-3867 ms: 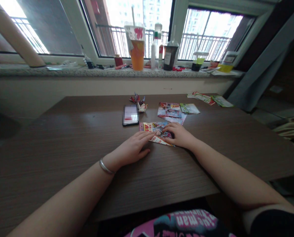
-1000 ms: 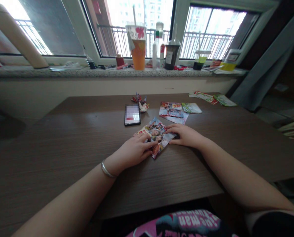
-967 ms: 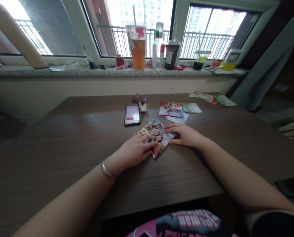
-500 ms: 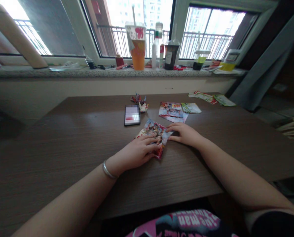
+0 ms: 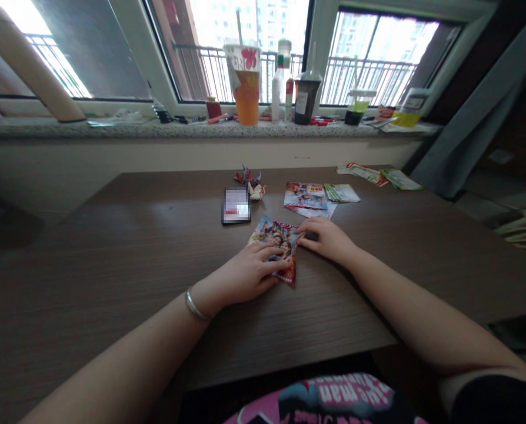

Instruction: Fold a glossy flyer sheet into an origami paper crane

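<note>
A colourful printed sheet of paper (image 5: pixel 266 229) with creases lies on the table in front of me. My left hand (image 5: pixel 252 266), a silver bangle at its wrist, rests flat on the lower left part of the sheet with fingers spread. At the right edge, my right hand (image 5: pixel 327 238) pinches the paper between thumb and fingers. Part of the sheet is hidden under the left fingers. Just beyond it lies a phone or small tablet (image 5: pixel 236 206) with a blurred screen, beside folded paper pieces, one red and blue (image 5: pixel 247 175) and one cream (image 5: pixel 256 191).
Printed leaflets (image 5: pixel 306 195) and a green-white stack of papers (image 5: pixel 342 193) lie at back right, with more leaflets (image 5: pixel 402 179) farther right. Drink cups (image 5: pixel 247 97) and bottles (image 5: pixel 279 94) line the stone windowsill (image 5: pixel 157 131). The table's near edge runs close to my body.
The right edge of the sheet has come in leftward, and the sheet looks narrower and flatter. My right hand has shifted slightly left with it; the left hand has barely moved.
</note>
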